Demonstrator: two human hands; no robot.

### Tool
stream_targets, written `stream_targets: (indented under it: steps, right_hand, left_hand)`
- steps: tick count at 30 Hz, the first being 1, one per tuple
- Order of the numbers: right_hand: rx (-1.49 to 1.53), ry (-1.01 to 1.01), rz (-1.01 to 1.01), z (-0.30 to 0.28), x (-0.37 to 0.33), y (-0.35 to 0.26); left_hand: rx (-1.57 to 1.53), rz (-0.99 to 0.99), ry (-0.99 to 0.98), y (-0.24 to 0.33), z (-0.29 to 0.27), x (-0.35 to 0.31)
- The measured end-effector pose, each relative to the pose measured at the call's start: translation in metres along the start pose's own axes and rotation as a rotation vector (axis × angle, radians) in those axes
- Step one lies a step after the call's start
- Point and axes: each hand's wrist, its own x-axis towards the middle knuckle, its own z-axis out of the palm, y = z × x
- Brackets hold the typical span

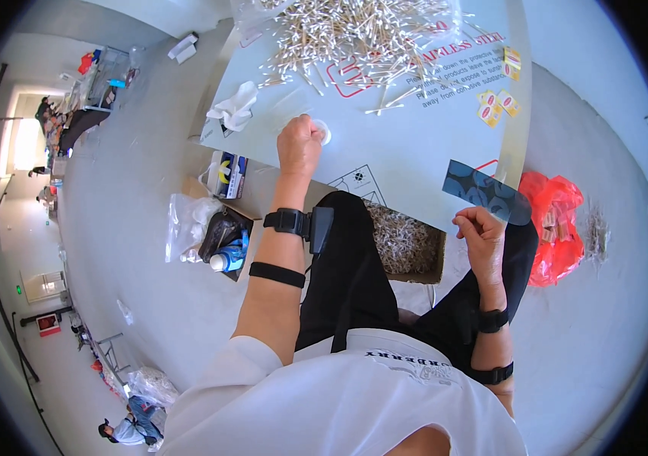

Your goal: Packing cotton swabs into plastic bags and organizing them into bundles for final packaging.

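My left hand (pixel 300 144) is closed in a fist over the near left part of the pale table (pixel 407 152). A white round piece (pixel 325 134) shows beside its fingers; whether they grip it I cannot tell. At the table's near right edge my right hand (pixel 482 237) is pinched, thumb against fingers, and what it holds is too small to make out. Just beyond it lies a dark blue see-through sheet (pixel 483 190) with round patterns, overhanging the edge. A large heap of cotton swabs (pixel 362 38) spreads over the far side, with a few loose swabs nearer me.
Small yellow-and-white packets (pixel 489 112) lie at the right; crumpled white film (pixel 236 106) lies at the left. Below the table stands a carton (pixel 407 247) of swabs. A red plastic bag (pixel 552 251) is right, an open box (pixel 239 258) left. Other people are far left.
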Motion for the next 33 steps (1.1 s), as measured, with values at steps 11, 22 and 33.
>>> stream_targets:
  steps: [11,22,33]
  right_hand:
    - [0.066,0.013,0.104,0.004,-0.004,0.021]
    - [0.014,0.009,0.108,0.004,-0.004,0.022]
    - [0.025,0.033,0.107,0.006,-0.005,0.019]
  left_hand:
    - [-0.037,-0.024,0.082,-0.065,-0.004,0.029]
    - [-0.341,-0.271,0.049,-0.084,0.000,0.045]
    - [-1.004,-0.361,0.487,-0.037,-0.033,0.055]
